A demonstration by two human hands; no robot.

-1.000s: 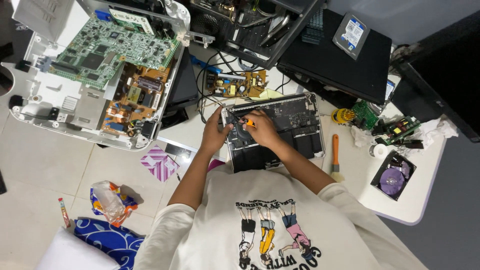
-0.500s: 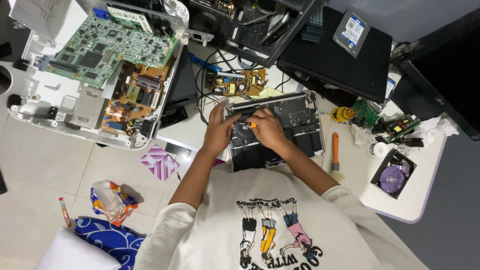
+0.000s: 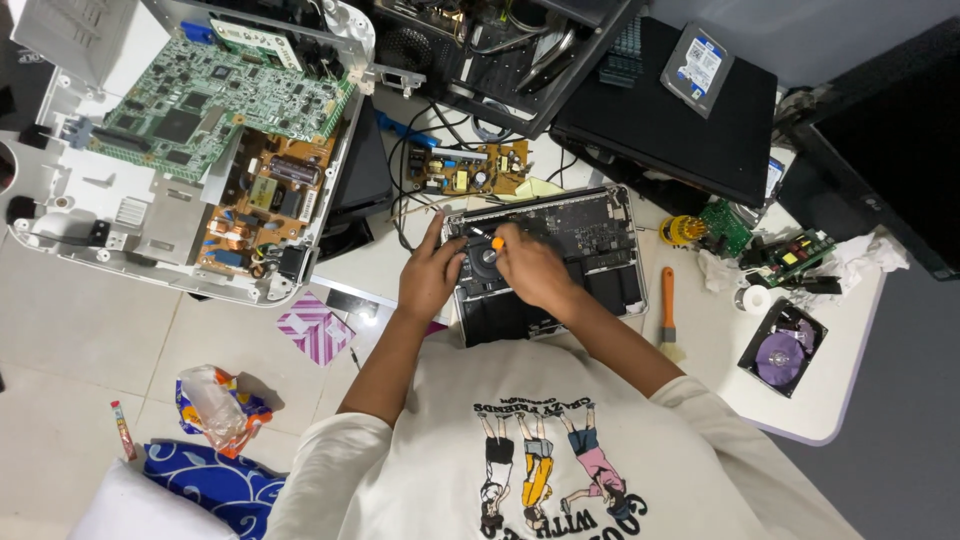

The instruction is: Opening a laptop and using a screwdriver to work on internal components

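Orange-handled small screwdriver [image 3: 492, 240], gripped in closed fingers of right hand [image 3: 528, 268]; tip points left and slightly up, toward top left corner of opened silver laptop base [image 3: 545, 260] lying bottom-up on white table [image 3: 800, 410]. Long axis of driver runs nearly level across the case, handle end at right-hand fingertips. Left hand [image 3: 432, 275] rests on the left edge of the laptop base, fingers curled loosely over the rim, holding nothing that shows. Round black fan [image 3: 483, 262] sits between the two hands, just below the driver tip. Right hand is the nearer one to the tip's spot; left only steadies. Orange-handled brush [image 3: 667, 312] lies right of the laptop, untouched
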